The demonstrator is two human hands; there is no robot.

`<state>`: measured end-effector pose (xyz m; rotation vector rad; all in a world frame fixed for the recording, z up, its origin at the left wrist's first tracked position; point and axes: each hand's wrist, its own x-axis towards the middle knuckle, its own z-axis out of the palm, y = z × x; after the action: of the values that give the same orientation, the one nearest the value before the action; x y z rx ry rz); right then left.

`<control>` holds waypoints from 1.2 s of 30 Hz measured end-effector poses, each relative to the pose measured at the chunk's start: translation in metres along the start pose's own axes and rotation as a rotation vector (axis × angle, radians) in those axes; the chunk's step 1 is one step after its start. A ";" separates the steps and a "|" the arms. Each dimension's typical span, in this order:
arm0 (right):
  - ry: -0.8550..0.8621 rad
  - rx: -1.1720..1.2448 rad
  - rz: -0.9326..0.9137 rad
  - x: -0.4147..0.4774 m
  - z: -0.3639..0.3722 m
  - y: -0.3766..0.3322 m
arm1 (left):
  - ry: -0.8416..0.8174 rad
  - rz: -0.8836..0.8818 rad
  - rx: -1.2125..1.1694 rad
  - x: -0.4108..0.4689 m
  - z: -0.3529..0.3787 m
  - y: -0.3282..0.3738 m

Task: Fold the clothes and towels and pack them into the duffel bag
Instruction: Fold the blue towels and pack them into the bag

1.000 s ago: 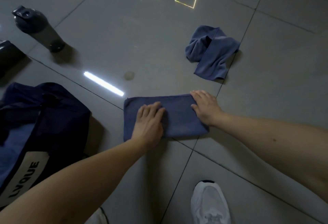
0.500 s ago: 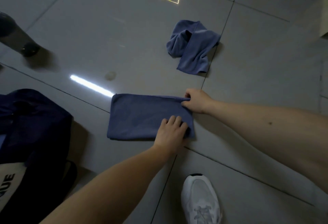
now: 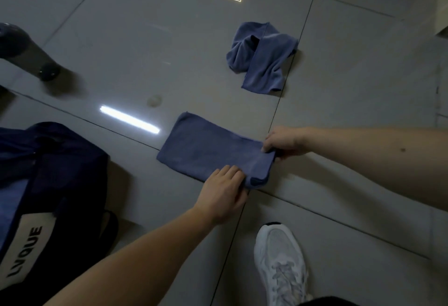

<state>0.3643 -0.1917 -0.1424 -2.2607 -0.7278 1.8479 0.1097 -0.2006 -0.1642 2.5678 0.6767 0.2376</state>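
Note:
A folded blue towel lies flat on the grey tiled floor in the middle of the head view. My right hand pinches its far right corner. My left hand grips its near right corner, which is lifted slightly off the floor. A second blue towel lies crumpled farther back on the floor. The dark navy duffel bag sits open at the left, with blue cloth inside it and a white label reading LVQUE.
A dark shaker bottle lies on its side at the far left. My white sneaker stands on the floor near the bottom, just right of my left arm. A pale cabinet edge shows at the right border.
Both hands have gone from pressing flat on the towel to taking hold of its right-hand corners. The right edge has begun to lift. The camera view has shifted right.

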 end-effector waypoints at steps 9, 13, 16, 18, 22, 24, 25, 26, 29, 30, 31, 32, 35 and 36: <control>-0.173 0.659 0.215 -0.033 0.025 0.004 | -0.143 -0.292 -0.025 -0.027 0.004 0.024; -0.159 0.750 0.199 -0.043 0.032 -0.004 | 0.010 -0.453 -0.182 -0.016 0.000 0.048; -0.159 0.799 0.193 -0.049 0.036 -0.013 | 0.096 -0.551 -0.236 -0.006 -0.001 0.061; -0.151 0.792 0.178 -0.052 0.037 -0.018 | 0.140 -0.598 -0.247 -0.002 0.000 0.064; -0.074 0.665 0.104 -0.054 0.037 -0.025 | 0.145 -0.648 -0.305 -0.003 -0.002 0.062; -0.015 0.540 0.029 -0.056 0.036 -0.028 | 0.135 -0.648 -0.320 -0.006 -0.007 0.060; 0.008 0.456 -0.033 -0.055 0.033 -0.028 | 0.135 -0.649 -0.326 -0.008 -0.010 0.059; 0.021 0.359 -0.095 -0.054 0.029 -0.029 | 0.125 -0.646 -0.325 -0.010 -0.013 0.057; 0.017 0.102 -0.171 -0.058 0.020 -0.034 | 0.058 -0.557 -0.259 -0.018 -0.020 0.053; 0.011 0.083 -0.158 -0.059 0.018 -0.033 | 0.038 -0.488 -0.241 -0.021 -0.023 0.051; -0.006 0.090 -0.135 -0.058 0.016 -0.033 | 0.028 -0.383 -0.210 -0.024 -0.022 0.046; -0.023 0.118 -0.114 -0.057 0.014 -0.032 | 0.029 -0.263 -0.145 -0.026 -0.021 0.040; -0.102 0.241 -0.015 -0.053 0.007 -0.027 | 0.072 -0.048 0.024 -0.030 -0.021 0.023; -0.131 0.280 0.013 -0.051 0.005 -0.026 | 0.085 -0.003 0.052 -0.032 -0.021 0.019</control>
<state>0.3457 -0.1928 -0.0883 -1.9906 -0.4380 1.9770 0.0844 -0.2228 -0.1381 2.6181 0.7266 0.3340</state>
